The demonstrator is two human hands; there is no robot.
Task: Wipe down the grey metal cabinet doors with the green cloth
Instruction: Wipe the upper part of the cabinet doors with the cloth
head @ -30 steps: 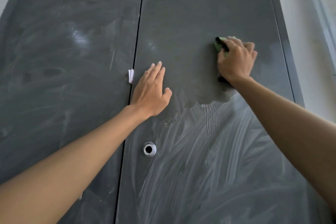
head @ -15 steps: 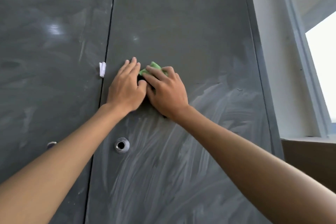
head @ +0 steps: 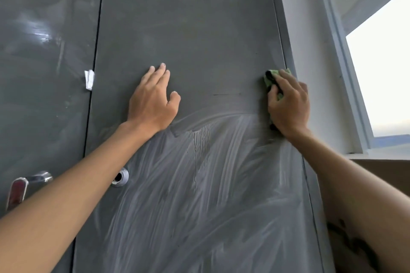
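Head view.
- My left hand (head: 153, 104) lay flat on the right-hand grey metal cabinet door (head: 188, 29), fingers straight and close together, thumb spread. It held nothing.
- My right hand (head: 288, 106) pressed the bunched green cloth (head: 269, 78) against the same door at its right edge. The fingers were bent over it and the thumb was tucked against its side, so the grip was closed on the cloth.
- Of the cloth I saw only a green corner and a dark fold beside the fingers, and a dark scrap below the heel of the hand. The palm hid the rest.
- Pale wipe streaks covered the door below both hands.
- The left-hand grey metal door (head: 44, 117) was patchy with glare.
- My left forearm partly covered the round silver keyhole ring (head: 121, 177) and crossed just beside the chrome lever handle (head: 22, 186).
- A small white tab (head: 89, 79) sat at the seam between the doors; I could not tell what it was.
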